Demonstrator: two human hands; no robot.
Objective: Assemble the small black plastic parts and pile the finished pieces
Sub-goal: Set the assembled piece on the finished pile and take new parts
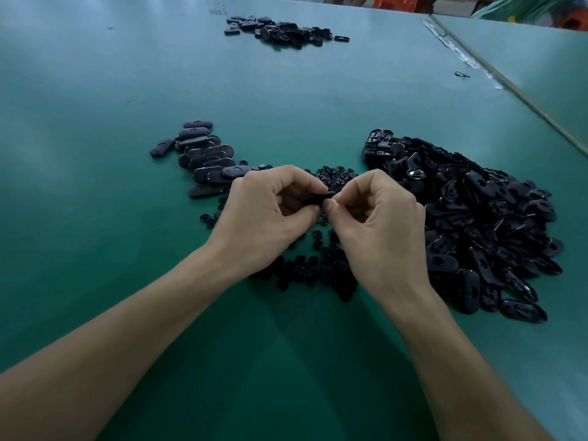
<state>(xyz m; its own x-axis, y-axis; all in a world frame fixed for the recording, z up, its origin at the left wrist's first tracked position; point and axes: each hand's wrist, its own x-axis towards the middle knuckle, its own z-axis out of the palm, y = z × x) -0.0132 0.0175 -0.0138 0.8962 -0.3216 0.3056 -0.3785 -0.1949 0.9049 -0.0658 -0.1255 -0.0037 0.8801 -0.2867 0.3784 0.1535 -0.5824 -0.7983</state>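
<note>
Black plastic part [322, 196]: held between your two hands at the middle of the view, raised just above the table. Your fingers hide most of it, so its shape cannot be told.
Left hand [264, 214]: your fingers are curled, and thumb and fingertips pinch the left end of the part.
Right hand [381, 224]: your fingers are curled, and thumb and forefinger pinch the right end. Its fingertips meet those of your left hand over the part.
Closed oblong pieces [203, 157]: an overlapping row at 10 o'clock from your hands. The nearest piece lies just beside your left knuckles.
Heap of open shells [471, 218]: a large loose heap of black oblong shells at 3 o'clock, close to your right hand.
Small round pieces [334, 176]: scattered on the table at 12 o'clock just past your fingers, and more at 6 o'clock under your wrists.
Far pile [280, 30]: more black pieces at 12 o'clock, well apart from you.
Table [127, 90]: a green surface under everything.
Second table [525, 58]: green, at 2 o'clock, joined along a taped seam [461, 55].
</note>
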